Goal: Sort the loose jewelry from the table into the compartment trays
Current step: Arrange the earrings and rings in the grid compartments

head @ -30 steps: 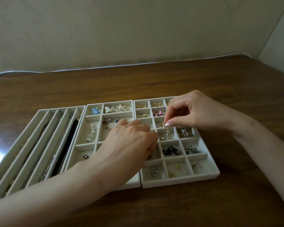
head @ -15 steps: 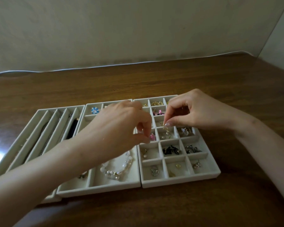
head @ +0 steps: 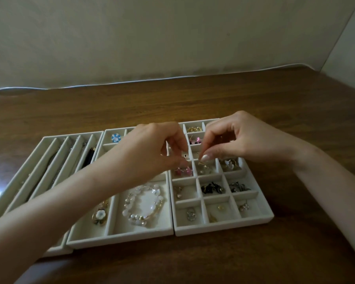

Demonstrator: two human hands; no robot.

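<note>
Over the tray [head: 223,227], left hand [head: 152,148] neighbours right hand [head: 248,138].

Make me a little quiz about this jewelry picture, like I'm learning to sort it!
1. True or false: the white bead bracelet lies in the middle tray.
2. What colour is the flower piece in that tray's far left corner? A red, B blue, C black.
3. Fill in the blank: the black pieces lie in the ___ tray (left, middle or right).
Key: 1 true; 2 B; 3 right.
</note>
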